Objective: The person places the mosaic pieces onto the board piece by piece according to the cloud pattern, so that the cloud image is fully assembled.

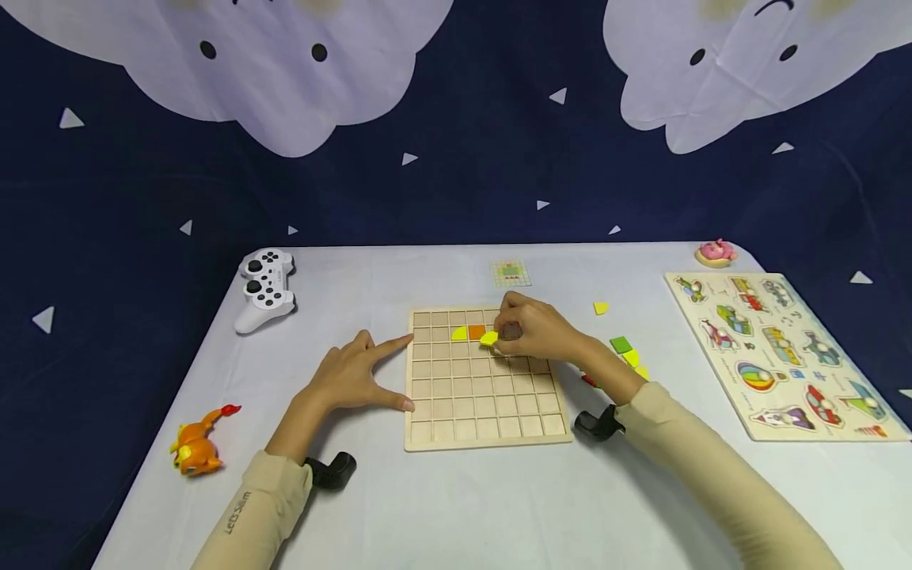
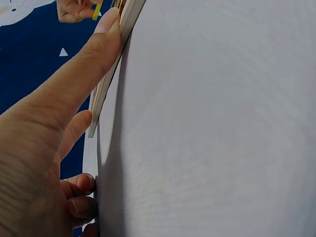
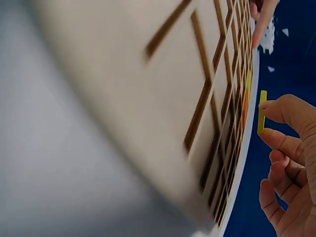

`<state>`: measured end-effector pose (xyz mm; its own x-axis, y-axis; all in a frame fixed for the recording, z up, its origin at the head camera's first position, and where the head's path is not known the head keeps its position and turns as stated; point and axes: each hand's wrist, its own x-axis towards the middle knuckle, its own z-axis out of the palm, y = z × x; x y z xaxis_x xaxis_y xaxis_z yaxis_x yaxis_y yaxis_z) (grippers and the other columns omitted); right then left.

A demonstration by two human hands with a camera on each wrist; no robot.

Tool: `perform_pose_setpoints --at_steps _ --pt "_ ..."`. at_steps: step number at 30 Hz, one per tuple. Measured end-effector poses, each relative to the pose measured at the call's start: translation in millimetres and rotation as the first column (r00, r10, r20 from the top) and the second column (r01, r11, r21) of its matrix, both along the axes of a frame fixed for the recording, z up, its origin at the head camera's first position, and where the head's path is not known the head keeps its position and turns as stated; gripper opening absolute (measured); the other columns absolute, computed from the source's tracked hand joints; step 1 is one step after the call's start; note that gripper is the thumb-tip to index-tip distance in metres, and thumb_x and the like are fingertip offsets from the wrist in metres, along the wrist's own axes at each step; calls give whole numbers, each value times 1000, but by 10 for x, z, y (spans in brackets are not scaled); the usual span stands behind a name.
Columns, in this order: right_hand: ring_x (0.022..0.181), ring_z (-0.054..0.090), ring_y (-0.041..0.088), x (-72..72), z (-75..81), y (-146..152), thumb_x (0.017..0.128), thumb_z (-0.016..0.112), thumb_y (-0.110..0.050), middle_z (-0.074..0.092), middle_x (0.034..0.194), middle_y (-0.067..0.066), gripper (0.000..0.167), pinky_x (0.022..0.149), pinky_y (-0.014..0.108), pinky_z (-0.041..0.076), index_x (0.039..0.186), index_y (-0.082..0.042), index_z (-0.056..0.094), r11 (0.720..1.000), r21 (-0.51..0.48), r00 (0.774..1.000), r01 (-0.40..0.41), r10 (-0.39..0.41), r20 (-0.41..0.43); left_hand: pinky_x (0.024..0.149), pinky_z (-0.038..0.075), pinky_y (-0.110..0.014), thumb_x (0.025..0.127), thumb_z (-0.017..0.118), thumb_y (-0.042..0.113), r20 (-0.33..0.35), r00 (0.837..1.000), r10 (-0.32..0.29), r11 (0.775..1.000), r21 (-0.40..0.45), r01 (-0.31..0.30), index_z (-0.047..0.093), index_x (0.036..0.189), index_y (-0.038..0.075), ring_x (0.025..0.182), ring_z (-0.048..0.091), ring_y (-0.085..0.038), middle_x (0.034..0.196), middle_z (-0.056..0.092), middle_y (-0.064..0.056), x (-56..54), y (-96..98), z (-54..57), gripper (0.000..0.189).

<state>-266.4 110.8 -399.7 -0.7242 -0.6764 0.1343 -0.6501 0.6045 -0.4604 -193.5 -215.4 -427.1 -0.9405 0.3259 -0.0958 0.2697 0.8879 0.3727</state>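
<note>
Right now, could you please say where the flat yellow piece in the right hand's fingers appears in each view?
Head: flat yellow piece, slightly right of and below centre.
Left wrist: top edge, left of centre.
Right wrist: right of centre, mid-height.
Shared landmark: the pale wooden grid board.

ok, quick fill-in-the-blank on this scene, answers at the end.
The pinched piece in the right hand is ____.
On the board, the square piece beside the placed yellow piece is ____.
The left hand touches the board's ____ edge.
The game controller's body is ____.
Missing: yellow; orange; left; white.
</note>
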Motion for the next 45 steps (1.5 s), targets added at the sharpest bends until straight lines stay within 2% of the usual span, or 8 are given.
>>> perform_pose_setpoints --at_steps 5,10,16,28,37,41,45 --pt "76 52 17 11 -4 -187 81 78 -21 57 96 3 23 67 27 45 98 -6 77 999 15 999 -33 32 13 64 28 -32 52 77 81 4 1000 2 1000 -5 -2 41 150 40 69 40 -18 93 46 -3 -6 1 4 113" --pt "78 54 14 22 -34 -339 81 78 -19 56 94 2 20 68 25 47 96 -6 76 997 10 997 -75 75 6 63 29 -32 53 78 80 3 1000 -2 1000 -4 2 42 150 39 70 40 -18 93 47 -3 -8 7 16 111" --pt "75 53 12 44 -81 -475 82 78 -20 55 93 0 17 66 22 44 93 -8 76 989 39 989 -141 142 -33 64 29 -31 53 78 80 11 1000 -3 1000 3 3 42 150 39 70 39 -17 91 45 -2 -12 21 19 111" --pt "74 50 8 21 -112 -641 85 76 -20 57 94 2 15 66 21 45 95 -8 77 986 58 978 -159 165 -131 65 29 -32 53 77 81 17 1000 0 1000 2 0 41 150 40 72 39 -17 92 45 -2 -10 5 8 112" --pt "79 49 12 43 -69 -713 87 76 -20 57 95 3 11 68 25 45 94 -12 76 988 106 993 -113 116 -27 66 29 -32 52 77 82 20 1000 7 1000 0 -7 40 150 40 74 40 -17 93 45 -2 -8 7 14 113" --pt "79 50 12 62 -47 -731 88 75 -21 57 94 2 10 69 26 45 95 -14 76 978 172 988 -114 129 -80 66 29 -32 52 76 82 20 1000 8 1000 -5 -8 40 150 41 74 41 -17 94 45 -2 -7 8 9 113" --pt "82 52 13 88 -34 -719 90 73 -24 58 99 3 16 71 28 46 102 -15 76 967 224 973 -122 161 -165 66 29 -32 52 75 83 20 1000 6 1000 -5 -6 40 150 41 73 41 -18 94 45 -3 -5 10 0 113"
